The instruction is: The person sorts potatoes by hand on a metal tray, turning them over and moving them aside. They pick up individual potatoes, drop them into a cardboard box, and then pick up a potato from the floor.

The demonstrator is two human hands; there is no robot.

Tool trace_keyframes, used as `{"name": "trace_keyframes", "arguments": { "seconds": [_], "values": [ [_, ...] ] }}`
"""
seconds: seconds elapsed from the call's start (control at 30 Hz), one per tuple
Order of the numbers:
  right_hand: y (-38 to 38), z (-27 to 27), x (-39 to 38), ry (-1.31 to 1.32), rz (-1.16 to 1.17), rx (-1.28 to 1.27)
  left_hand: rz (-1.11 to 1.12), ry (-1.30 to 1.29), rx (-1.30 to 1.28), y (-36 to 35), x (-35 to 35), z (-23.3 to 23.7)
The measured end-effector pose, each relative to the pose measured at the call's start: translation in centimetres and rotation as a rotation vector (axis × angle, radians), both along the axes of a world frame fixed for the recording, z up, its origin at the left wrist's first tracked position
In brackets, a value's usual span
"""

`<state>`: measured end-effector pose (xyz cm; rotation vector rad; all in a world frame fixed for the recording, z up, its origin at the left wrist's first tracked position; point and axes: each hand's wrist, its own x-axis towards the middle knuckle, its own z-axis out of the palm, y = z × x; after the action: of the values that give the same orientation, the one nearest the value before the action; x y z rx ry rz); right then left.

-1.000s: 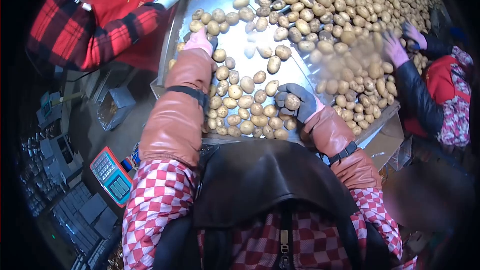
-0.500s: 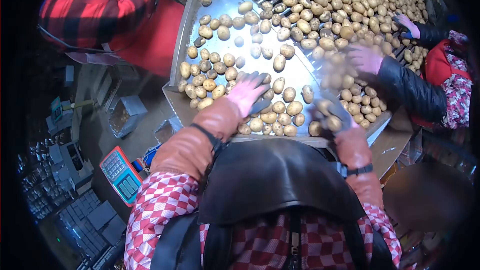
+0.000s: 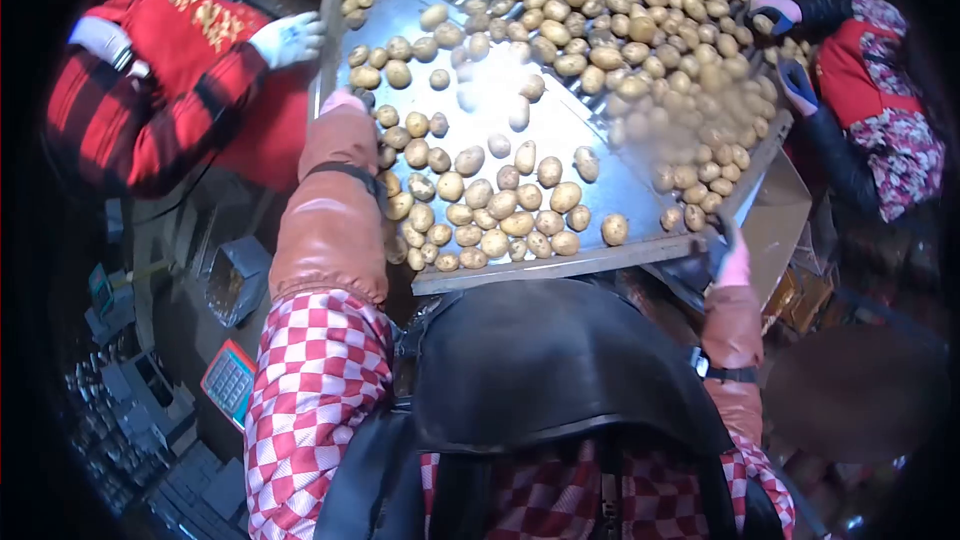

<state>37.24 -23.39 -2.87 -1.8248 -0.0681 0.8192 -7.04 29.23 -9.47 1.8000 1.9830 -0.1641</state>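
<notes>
Potatoes [image 3: 517, 224] lie spread over the metal sorting table [image 3: 600, 180]. My left hand [image 3: 347, 100], in a pink glove with dark finger coating, is at the table's left rim beside several potatoes. Its fingers are mostly hidden, so whether it holds anything cannot be seen. My right hand [image 3: 729, 248], gloved alike, is at the front right corner of the table, by the rim. Motion blur smears its fingers, and no potato can be made out in it.
A large heap of potatoes [image 3: 640, 0] covers the back and right. A person in red plaid [image 3: 170, 90] stands left, one white-gloved hand near the rim. Another person [image 3: 870, 90] works at the right with pink-and-dark gloves. A scale [image 3: 230, 380] stands lower left.
My left hand has moved from among the potatoes to the left rim. My right hand has moved right, to the front corner. The view has shifted, and the left co-worker's white glove now shows.
</notes>
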Motion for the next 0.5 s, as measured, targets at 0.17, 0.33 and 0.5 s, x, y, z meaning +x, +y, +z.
{"name": "trace_keyframes", "arguments": {
  "seconds": [0.17, 0.33, 0.5],
  "values": [
    [5.6, 2.7, -6.8, 0.116, 0.463, 0.006, 0.098, -0.86, -0.168, -8.7, 3.2, 3.1],
    [12.1, 4.4, -10.8, 0.623, 0.75, 0.165, -0.123, -0.965, -0.764, -22.4, 11.6, 11.7],
    [14.7, 4.0, -13.4, 0.081, 1.115, 0.071, -0.28, -0.967, -0.838, -26.8, 13.2, 13.2]
  ]
}}
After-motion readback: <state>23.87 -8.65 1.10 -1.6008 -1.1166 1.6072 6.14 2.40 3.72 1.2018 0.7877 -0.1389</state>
